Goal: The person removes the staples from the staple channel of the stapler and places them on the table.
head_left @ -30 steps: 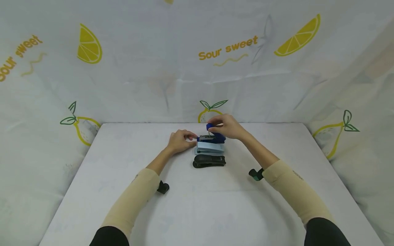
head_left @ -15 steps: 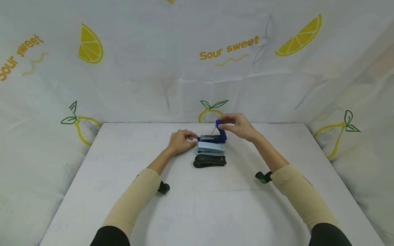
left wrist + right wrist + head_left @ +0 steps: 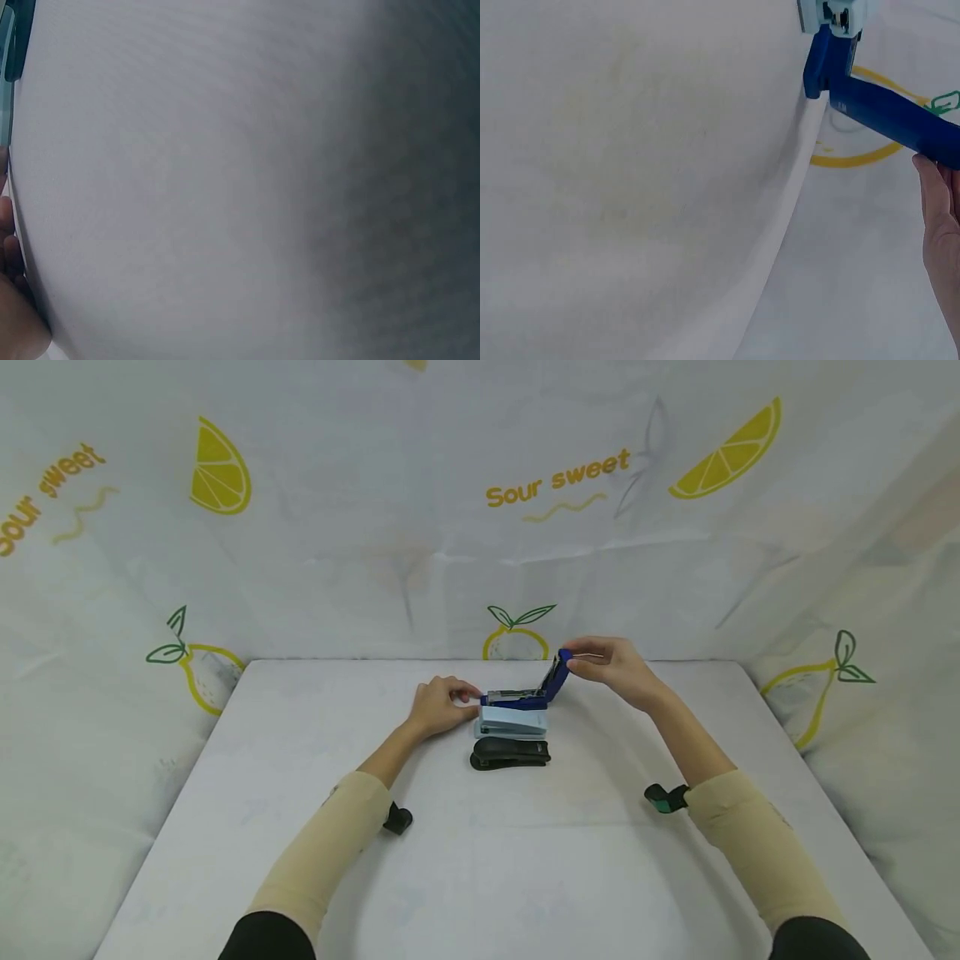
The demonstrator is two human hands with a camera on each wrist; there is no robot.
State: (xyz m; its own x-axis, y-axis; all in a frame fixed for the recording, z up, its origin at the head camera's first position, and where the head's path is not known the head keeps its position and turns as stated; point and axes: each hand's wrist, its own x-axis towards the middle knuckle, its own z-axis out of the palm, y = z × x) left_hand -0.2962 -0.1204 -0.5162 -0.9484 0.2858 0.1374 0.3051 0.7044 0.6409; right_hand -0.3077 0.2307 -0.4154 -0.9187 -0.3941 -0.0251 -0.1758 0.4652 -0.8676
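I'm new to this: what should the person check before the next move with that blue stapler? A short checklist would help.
1. Blue stapler opened: ok, its raised top tilts back from the base.
2. Right hand holding the raised top: ok, thumb and fingers are at its end.
3. Left hand gripping firmly: cannot tell; its fingertips are at the base's front end.
4. Staples loaded: cannot tell, too small to see.
5. Clear gap to the light blue stapler: not ok, none shows.
6. Black stapler out of the way: ok, it lies on the person's side.
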